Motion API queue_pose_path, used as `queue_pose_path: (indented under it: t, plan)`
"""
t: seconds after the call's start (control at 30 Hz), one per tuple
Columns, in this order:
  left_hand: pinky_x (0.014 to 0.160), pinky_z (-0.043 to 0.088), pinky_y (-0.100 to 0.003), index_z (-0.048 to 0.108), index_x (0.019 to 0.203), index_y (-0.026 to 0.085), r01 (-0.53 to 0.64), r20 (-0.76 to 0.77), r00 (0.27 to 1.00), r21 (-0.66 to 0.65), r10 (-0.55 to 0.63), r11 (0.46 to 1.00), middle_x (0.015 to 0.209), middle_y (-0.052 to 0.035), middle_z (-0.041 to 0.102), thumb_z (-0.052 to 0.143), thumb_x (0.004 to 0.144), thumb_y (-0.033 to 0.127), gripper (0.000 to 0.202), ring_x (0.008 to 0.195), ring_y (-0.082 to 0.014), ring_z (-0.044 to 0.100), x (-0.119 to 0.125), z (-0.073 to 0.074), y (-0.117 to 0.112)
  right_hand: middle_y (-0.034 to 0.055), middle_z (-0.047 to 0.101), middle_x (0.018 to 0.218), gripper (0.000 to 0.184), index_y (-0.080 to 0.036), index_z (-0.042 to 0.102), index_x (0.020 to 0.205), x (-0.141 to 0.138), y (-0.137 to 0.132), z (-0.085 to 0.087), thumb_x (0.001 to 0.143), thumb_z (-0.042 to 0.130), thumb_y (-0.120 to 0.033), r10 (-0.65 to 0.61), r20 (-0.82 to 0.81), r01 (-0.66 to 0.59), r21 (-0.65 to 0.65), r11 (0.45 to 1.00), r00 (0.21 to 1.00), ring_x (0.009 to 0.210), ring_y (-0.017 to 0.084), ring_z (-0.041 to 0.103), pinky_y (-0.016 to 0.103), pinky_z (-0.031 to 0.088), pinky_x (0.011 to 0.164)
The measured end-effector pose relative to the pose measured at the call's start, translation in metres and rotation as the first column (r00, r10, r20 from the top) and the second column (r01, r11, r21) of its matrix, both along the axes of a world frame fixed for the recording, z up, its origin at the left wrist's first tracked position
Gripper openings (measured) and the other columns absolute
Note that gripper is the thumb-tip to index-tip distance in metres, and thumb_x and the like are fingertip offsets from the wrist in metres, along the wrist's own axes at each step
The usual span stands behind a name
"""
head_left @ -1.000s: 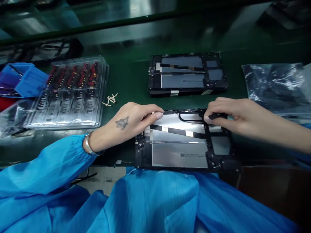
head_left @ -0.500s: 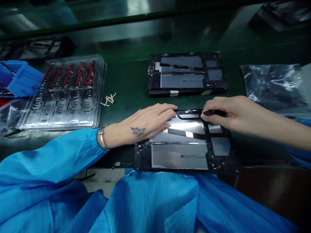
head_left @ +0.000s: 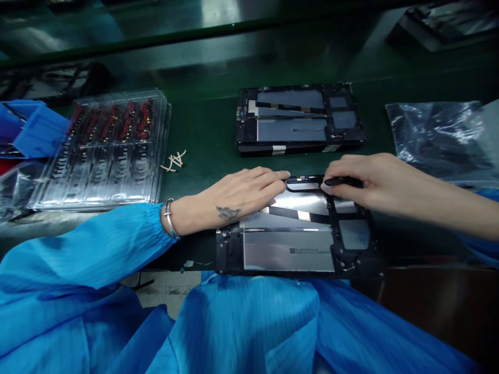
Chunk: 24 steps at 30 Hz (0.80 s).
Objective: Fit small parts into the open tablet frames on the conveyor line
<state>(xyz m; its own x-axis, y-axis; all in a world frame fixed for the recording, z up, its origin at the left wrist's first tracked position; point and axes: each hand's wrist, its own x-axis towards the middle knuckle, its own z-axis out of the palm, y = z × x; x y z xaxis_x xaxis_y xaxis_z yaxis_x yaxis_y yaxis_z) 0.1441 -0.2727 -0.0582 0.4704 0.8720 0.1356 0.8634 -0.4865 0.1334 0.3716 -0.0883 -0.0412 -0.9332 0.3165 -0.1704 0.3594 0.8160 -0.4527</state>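
An opened tablet housing (head_left: 288,250), black-framed with silver panels inside, lies in front of me at the bench's near edge. Across its upper left part rests my left hand (head_left: 249,192), fingers stretched out and the tips at the far edge. My right hand (head_left: 351,176) pinches a slim black tool (head_left: 343,181) at the same edge, further right; its exact kind I cannot make out. Between the hands, a thin black cable (head_left: 302,189) curves along the edge. The fingers cover part of the housing and of the tool's tip.
Behind the housing sits a stack of similar tablet housings (head_left: 300,148). Clear plastic trays (head_left: 101,189) with small red and black parts stand left, beside a blue bin (head_left: 42,130). Pale strips (head_left: 174,161) lie near the trays. A clear plastic bag (head_left: 436,135) is on the right.
My left hand has slid slightly right along the housing's far edge, closer to the right hand. The right hand and the tool are nearly where they were.
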Motion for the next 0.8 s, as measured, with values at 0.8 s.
queue_pose_path:
  t: [0.8]
  plan:
    - [0.101,0.061,-0.040,0.060,0.138,0.001,0.204,-0.300,0.947,0.286,-0.114,0.936,0.143,-0.0188,0.065,0.036,0.109,0.011,0.039,0.125,-0.0291,0.068,-0.005,-0.004,0.005,0.0075,0.066,0.080,0.029,-0.020,0.068,0.082,0.000,-0.009,-0.002,0.090,0.054,-0.044,-0.053,-0.057,0.058,0.100,0.993,0.997,0.072,0.022,0.059,0.032,0.036,0.061]
